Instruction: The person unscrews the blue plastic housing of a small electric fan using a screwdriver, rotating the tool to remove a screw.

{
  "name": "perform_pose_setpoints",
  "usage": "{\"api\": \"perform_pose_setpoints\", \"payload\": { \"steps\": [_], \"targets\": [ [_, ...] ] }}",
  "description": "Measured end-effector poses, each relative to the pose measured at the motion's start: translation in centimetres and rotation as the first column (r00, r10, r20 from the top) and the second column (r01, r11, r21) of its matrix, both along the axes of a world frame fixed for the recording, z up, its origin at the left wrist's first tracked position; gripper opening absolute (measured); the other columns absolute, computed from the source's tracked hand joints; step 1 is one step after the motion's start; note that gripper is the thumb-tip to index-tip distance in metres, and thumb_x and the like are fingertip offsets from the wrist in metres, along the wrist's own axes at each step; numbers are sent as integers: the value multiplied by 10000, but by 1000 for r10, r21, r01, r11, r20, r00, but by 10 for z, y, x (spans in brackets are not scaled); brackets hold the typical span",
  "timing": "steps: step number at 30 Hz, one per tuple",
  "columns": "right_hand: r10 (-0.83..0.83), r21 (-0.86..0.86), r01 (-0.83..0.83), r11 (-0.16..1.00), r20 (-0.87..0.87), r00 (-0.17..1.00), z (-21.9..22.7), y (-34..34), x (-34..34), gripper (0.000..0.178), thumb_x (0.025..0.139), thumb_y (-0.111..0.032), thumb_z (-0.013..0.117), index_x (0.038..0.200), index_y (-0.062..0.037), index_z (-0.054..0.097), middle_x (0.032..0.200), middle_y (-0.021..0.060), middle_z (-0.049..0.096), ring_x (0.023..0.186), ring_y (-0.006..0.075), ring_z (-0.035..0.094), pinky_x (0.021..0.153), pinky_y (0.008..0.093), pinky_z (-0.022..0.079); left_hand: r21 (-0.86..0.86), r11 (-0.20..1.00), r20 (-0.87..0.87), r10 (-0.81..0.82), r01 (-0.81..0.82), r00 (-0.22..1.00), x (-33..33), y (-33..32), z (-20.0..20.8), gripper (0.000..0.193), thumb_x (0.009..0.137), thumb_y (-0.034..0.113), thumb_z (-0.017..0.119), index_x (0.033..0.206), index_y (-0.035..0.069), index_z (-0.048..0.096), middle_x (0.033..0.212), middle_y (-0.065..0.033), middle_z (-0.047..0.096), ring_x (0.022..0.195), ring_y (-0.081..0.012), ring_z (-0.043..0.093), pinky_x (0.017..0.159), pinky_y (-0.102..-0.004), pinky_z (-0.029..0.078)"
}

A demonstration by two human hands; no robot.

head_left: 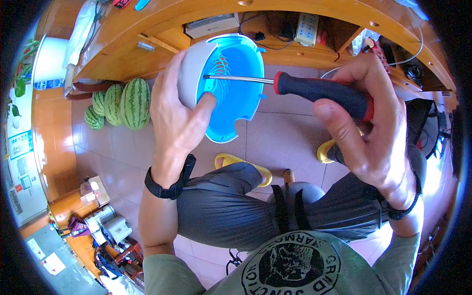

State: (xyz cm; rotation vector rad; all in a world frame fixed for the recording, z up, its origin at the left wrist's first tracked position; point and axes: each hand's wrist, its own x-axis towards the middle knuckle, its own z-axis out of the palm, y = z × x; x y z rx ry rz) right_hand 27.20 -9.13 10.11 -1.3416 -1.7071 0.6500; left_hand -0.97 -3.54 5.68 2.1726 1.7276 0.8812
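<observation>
A round plastic housing, white outside and bright blue inside, is held up in my left hand. My fingers wrap its white outer wall and the thumb presses inside its near rim. Curved slots show in the blue inner face, and the rim has a notch and small tabs. My right hand grips the black and red handle of a screwdriver. Its steel shaft points left into the housing, tip near the blue face beside the slots. Whether the tip sits in a screw I cannot tell.
Several striped watermelons lie on the tiled floor at left. A wooden desk curves across the far side, with a power strip, cables and a white box on its shelf. Yellow slippers are below my hands.
</observation>
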Motion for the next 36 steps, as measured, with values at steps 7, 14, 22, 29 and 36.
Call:
{"api": "perform_pose_setpoints", "payload": {
  "steps": [7,14,22,29,36],
  "targets": [
    [65,-85,-42,995,282,957,0,-3,5,403,933,-384,723,857,-16,579,601,46,523,531,149,466,541,294,423,3,1000,12,0,0,1000,4,0,-3,724,699,170,699,1388,36,522,1242,-232,607,1136,-393,586,1004,-473,455],
    [148,93,-183,979,297,943,-18,5,-10,325,827,-273,798,942,-58,582,627,127,607,559,355,647,525,418,511,51,999,-73,4,0,997,-11,10,-8,711,704,77,713,1393,63,540,1263,-220,619,1174,-366,599,1017,-453,463],
    [148,-591,-337,733,-344,927,-25,12,-29,449,966,-343,526,813,62,645,801,302,650,771,477,664,750,519,514,96,995,-233,49,-27,971,-12,13,-11,715,728,78,707,1417,69,517,1316,-232,594,1224,-392,565,1048,-469,435],
    [233,-219,-206,954,108,966,-36,9,-27,323,882,-248,627,1003,50,606,781,297,663,761,471,674,704,534,547,25,1000,-173,7,-3,985,-12,19,-24,719,723,129,719,1414,87,522,1301,-235,591,1208,-394,572,1044,-464,441],
    [155,-136,-164,977,-75,985,-66,21,-7,285,883,-259,619,979,7,658,823,279,683,768,458,680,744,525,542,-121,992,-29,25,-28,999,-14,20,-23,681,784,60,643,1441,14,470,1388,-195,567,1281,-298,551,1105,-387,389]
  ]
}}
